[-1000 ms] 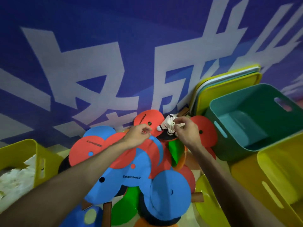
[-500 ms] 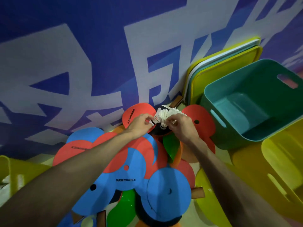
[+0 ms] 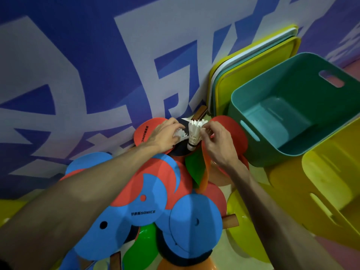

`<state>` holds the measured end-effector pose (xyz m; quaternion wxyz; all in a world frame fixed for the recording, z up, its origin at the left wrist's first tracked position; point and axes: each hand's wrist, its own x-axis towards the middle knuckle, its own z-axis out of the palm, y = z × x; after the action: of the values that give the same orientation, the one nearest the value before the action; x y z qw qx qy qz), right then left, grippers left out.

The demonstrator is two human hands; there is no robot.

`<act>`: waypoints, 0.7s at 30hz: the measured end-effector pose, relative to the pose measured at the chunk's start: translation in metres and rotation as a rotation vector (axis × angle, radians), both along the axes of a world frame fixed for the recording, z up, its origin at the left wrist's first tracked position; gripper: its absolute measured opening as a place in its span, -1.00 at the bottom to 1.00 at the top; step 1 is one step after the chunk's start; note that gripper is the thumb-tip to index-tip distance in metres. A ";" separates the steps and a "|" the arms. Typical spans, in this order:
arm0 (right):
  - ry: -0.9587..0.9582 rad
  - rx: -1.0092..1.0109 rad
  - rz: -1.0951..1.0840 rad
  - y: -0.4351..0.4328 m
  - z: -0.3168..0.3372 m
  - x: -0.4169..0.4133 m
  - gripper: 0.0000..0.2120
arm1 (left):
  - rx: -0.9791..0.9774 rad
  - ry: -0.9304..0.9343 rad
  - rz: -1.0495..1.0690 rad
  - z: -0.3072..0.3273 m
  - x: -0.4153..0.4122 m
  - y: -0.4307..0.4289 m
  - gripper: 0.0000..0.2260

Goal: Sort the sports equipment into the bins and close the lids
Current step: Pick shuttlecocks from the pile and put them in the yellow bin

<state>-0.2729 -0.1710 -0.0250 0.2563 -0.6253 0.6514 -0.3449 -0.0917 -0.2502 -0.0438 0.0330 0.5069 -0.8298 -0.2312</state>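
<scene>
Open teal bin (image 3: 303,84) beside a heap of table-tennis paddles (image 3: 148,191).
At the heap's far end, the right hand (image 3: 219,145) pinches the feather rim of an upright shuttlecock (image 3: 194,131); the left hand (image 3: 162,136) curls round a second shuttlecock (image 3: 180,133) just beside it.

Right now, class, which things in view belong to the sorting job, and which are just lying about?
Job: upright shuttlecock pinched by right hand; second shuttlecock in left hand; paddle pile; teal bin; yellow bins; stacked lids.
Lying about: blue-and-white banner.
</scene>
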 end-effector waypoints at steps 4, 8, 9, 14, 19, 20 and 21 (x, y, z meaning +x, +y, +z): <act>-0.043 -0.006 -0.023 0.000 0.002 0.006 -0.89 | -0.131 -0.070 0.066 0.006 0.012 0.004 -0.82; -0.108 -0.002 -0.020 -0.002 0.004 0.021 -0.90 | -0.164 0.057 0.212 0.021 0.033 0.020 -0.88; -0.117 0.005 -0.017 -0.003 0.005 0.026 -0.91 | -0.162 0.082 0.251 0.026 0.040 0.026 -0.90; -0.108 -0.025 0.029 -0.003 0.013 0.053 -0.92 | -0.185 0.191 0.408 0.049 0.078 0.059 -0.92; -0.076 -0.008 0.119 0.002 0.030 0.082 -0.89 | -0.161 0.324 0.614 0.082 0.118 0.098 -0.92; -0.062 -0.016 0.148 0.005 0.036 0.090 -0.88 | -0.162 0.351 0.652 0.088 0.127 0.107 -0.91; -0.053 -0.027 0.176 0.008 0.041 0.099 -0.87 | -0.172 0.375 0.683 0.094 0.136 0.117 -0.91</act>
<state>-0.1738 -0.1626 0.0158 0.2943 -0.6743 0.5822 -0.3460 0.0445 -0.1333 0.0503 0.3012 0.6981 -0.6093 -0.2251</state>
